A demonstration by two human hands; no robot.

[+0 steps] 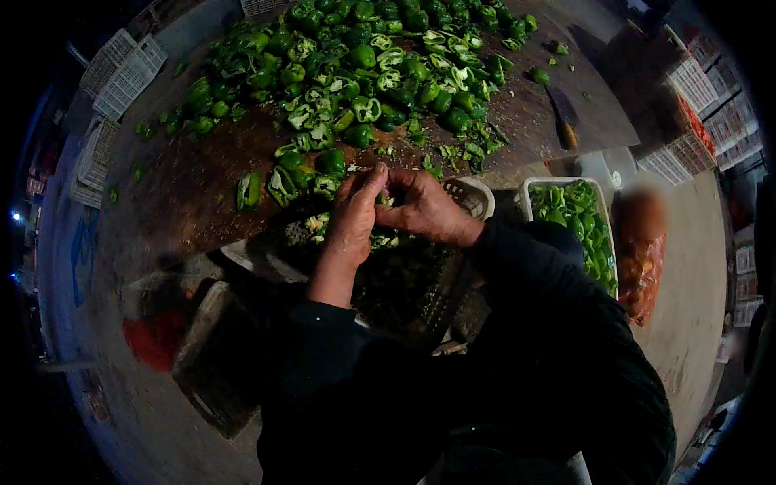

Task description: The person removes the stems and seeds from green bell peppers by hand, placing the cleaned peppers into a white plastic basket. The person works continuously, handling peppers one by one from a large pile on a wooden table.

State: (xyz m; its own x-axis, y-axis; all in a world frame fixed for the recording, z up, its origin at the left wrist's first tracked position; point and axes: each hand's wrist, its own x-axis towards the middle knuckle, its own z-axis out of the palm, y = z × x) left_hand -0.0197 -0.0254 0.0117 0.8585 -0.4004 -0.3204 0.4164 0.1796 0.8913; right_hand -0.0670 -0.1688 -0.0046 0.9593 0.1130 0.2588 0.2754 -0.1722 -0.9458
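My left hand (pixel 353 221) and my right hand (pixel 422 207) meet at the table's near edge, fingertips together and thumbs touching or nearly so. A small pale bit shows between them; what else they may hold is hidden. Below the hands is a dark plastic crate (pixel 445 303) with green and whitish scraps near its top. Just beyond my left hand lie halved green bell peppers (pixel 282 187) on the dark tabletop (pixel 206 182). Farther back spreads a large heap of green bell peppers (pixel 364 56), some whole, some cut open with pale insides showing.
A knife (pixel 564 118) with a wooden handle lies at the table's right. A white crate (pixel 526 203) of cut green peppers (pixel 576 209) stands right of my arm, beside a filled reddish sack (pixel 645 279). White crates (pixel 130 76) stand left; a dark crate (pixel 206 321) stands lower left.
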